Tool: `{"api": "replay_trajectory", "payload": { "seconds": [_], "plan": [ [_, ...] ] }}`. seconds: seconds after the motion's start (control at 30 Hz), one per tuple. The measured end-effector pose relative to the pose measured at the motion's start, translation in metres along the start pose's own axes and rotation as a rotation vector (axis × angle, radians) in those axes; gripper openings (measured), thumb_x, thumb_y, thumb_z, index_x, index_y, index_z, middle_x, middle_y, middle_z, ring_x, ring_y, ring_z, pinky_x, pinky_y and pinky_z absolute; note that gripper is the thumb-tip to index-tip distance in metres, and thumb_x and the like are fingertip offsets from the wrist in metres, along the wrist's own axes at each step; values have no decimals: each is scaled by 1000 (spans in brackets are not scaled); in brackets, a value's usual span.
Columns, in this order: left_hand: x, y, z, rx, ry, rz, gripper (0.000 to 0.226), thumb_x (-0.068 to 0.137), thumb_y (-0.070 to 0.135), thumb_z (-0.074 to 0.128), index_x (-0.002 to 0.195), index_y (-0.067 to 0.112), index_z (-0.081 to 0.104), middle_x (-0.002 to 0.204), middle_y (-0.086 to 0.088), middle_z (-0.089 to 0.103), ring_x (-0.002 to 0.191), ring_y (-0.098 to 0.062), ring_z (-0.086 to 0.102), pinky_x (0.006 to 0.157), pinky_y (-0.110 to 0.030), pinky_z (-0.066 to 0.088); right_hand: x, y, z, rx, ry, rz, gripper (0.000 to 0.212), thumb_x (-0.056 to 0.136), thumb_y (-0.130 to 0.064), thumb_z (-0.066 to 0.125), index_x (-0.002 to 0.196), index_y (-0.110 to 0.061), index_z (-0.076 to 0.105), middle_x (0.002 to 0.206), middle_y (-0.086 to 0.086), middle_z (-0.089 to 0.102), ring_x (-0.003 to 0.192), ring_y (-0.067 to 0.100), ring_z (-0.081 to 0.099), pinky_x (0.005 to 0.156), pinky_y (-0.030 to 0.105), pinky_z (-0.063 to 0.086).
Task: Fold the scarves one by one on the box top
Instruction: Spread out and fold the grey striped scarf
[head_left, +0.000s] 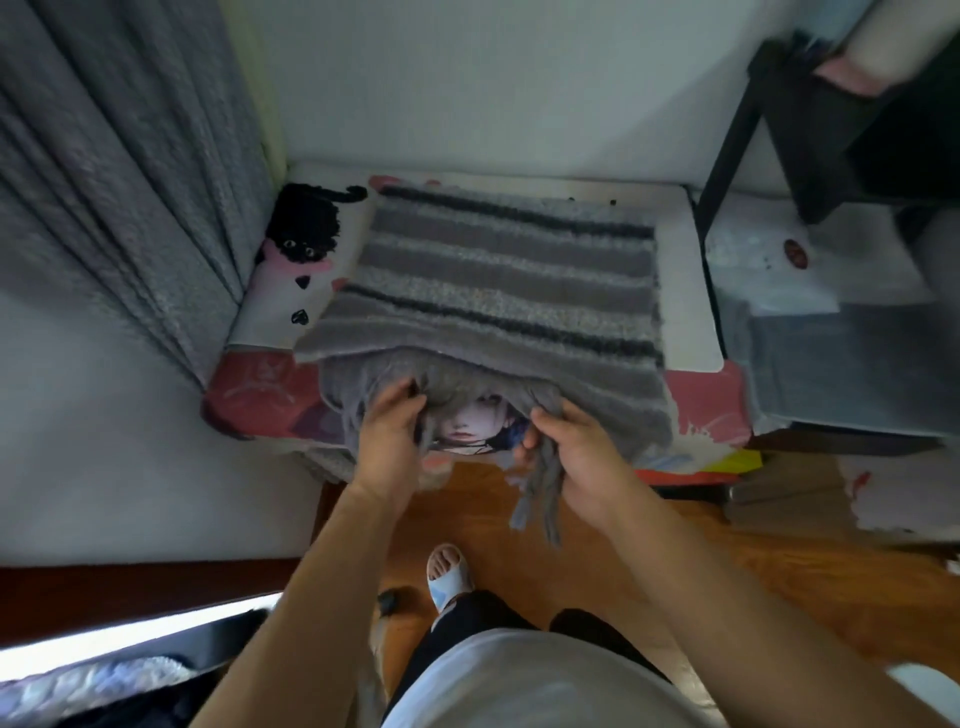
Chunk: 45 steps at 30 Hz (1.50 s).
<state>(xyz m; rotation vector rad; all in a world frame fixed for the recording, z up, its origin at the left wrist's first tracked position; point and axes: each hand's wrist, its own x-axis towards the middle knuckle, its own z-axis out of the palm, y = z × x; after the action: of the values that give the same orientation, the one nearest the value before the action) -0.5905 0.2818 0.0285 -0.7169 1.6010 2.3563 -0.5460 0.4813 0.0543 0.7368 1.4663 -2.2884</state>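
Now I'm gripping the scarf's (498, 280) fringed end at frame centre, left hand (387, 436) and right hand (576, 447) both pinching it; lifting evenly should be keeping edges aligned.

box top (685, 291): mostly covered by striped scarf (498, 280) | fingertips of both hands: buried in scarf's grey edge | box front picture (475, 426): partly hidden by hanging cloth | black stand (810, 130): cut off upper right, blurred | curtain (104, 171): cut off at left
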Motion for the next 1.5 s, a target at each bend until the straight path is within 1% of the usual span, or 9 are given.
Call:
{"api": "replay_trajectory", "payload": {
  "seconds": [0.27,0.43,0.63,0.97,1.07,1.13,1.23,1.4,1.5],
  "plan": [
    [75,56,9,886,-99,144,27,88,12,70,113,7,60,107,-9,68,101,-28,66,83,-37,55,32,-76,-4,-98,7,66,20,101,-13,57,117,-10,46,66,8,55,59,24,59,74,43,52],
    [95,51,8,1027,-212,80,40,78,39,76,114,21,71,112,-3,72,102,-23,67,90,-43,57,33,-78,-4,-56,9,116,9,102,-12,54,109,-8,51,64,7,53,58,22,56,78,43,49],
    [41,51,32,302,-195,-64,25,92,23,56,93,0,67,81,-14,69,73,-30,66,75,-40,51,32,-75,-6,-48,-24,121,7,102,-14,54,101,-7,55,64,6,53,59,22,56,82,44,51],
    [-43,-8,7,223,-382,-340,27,99,32,61,104,6,64,72,-10,56,42,-11,38,47,-25,40,-4,-17,-8,-14,-30,216,12,102,-13,55,96,-5,61,63,9,51,57,23,52,62,35,51],
    [-79,-41,-35,582,-360,-653,58,79,62,73,97,8,67,92,-17,66,49,-13,56,45,-24,44,-13,39,-33,-615,-131,462,28,102,-20,56,127,-7,58,97,9,66,85,20,64,75,28,53],
    [-96,-58,-60,1256,-525,-733,63,87,67,58,118,12,64,124,-14,65,89,-17,68,73,-28,52,-11,77,-56,-994,-169,594,50,102,-26,54,148,-10,41,137,8,54,118,21,56,92,26,48],
    [-64,-60,-89,1404,-141,-400,56,101,40,52,147,10,43,150,-15,46,133,-28,48,108,-34,39,-1,88,-85,-857,75,532,45,101,-26,53,144,-16,44,140,7,51,119,24,54,91,33,48],
    [35,-7,-106,926,422,-84,71,78,51,67,130,6,53,124,-19,62,113,-39,60,95,-47,49,23,35,-128,-724,686,-21,22,96,-21,50,79,-9,54,74,5,53,74,26,53,56,32,37],
    [61,30,-72,624,351,-224,60,88,42,71,134,7,57,128,-12,62,113,-35,62,86,-44,54,40,9,-134,-542,790,-98,36,96,-42,53,107,-9,62,98,10,63,89,29,60,73,40,53]
  ]
}}
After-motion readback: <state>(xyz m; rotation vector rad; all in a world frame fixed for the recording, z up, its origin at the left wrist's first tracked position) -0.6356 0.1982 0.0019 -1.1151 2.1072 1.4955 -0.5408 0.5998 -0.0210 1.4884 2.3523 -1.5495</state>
